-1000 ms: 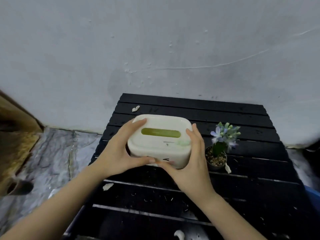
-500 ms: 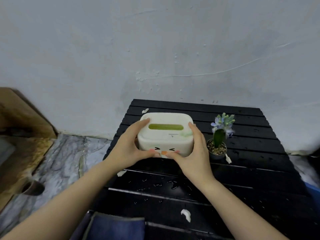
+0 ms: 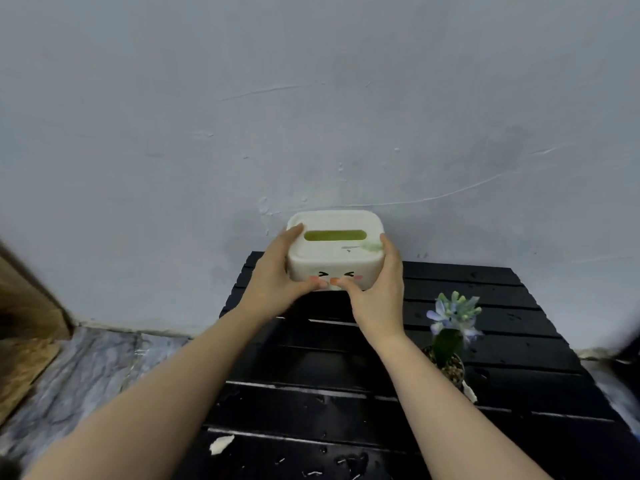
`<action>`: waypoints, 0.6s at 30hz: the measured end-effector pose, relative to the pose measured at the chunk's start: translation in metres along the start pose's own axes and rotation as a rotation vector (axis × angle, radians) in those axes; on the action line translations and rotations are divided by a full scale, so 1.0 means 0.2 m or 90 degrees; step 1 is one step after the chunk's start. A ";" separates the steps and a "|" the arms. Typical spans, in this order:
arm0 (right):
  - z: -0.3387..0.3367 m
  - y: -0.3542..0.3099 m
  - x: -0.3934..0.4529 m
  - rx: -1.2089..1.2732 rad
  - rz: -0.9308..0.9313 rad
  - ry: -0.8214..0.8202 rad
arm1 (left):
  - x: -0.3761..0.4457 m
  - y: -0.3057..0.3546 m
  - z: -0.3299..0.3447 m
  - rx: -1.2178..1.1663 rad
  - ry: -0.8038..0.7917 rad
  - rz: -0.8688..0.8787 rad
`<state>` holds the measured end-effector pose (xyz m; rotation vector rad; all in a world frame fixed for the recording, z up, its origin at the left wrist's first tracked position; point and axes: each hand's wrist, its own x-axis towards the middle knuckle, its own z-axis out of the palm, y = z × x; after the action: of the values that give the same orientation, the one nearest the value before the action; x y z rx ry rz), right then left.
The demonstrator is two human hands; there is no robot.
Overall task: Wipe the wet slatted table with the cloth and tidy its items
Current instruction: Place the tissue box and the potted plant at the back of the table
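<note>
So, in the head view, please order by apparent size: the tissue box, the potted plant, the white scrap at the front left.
1. tissue box, though it is held nearer the camera
2. potted plant
3. white scrap

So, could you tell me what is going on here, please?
A person holds a cream tissue box between both hands, the left hand on its left side and the right hand on its right, at the far end of a black slatted table. The slats are wet and carry white scraps. A small potted plant stands to the right. No cloth is visible.
</note>
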<state>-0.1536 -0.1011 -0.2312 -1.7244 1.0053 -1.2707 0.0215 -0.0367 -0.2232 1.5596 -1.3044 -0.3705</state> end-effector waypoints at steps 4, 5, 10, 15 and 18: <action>0.04 0.07 0.07 -0.017 0.005 0.026 | 0.10 -0.08 0.07 -0.007 -0.014 -0.007; 0.05 0.09 0.08 -0.020 0.012 0.029 | 0.11 -0.10 0.09 -0.006 -0.017 -0.008; 0.05 0.16 0.08 -0.025 0.048 0.018 | 0.12 -0.17 0.14 0.007 -0.031 -0.017; 0.05 0.16 0.07 -0.030 0.061 0.008 | 0.12 -0.18 0.13 0.004 -0.045 -0.032; 0.05 0.13 0.08 -0.033 0.073 0.005 | 0.12 -0.16 0.12 0.015 -0.068 -0.061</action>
<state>-0.1441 -0.1247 -0.2517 -1.6759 1.1340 -1.1884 0.0285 -0.0726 -0.2519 1.6439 -1.3227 -0.5063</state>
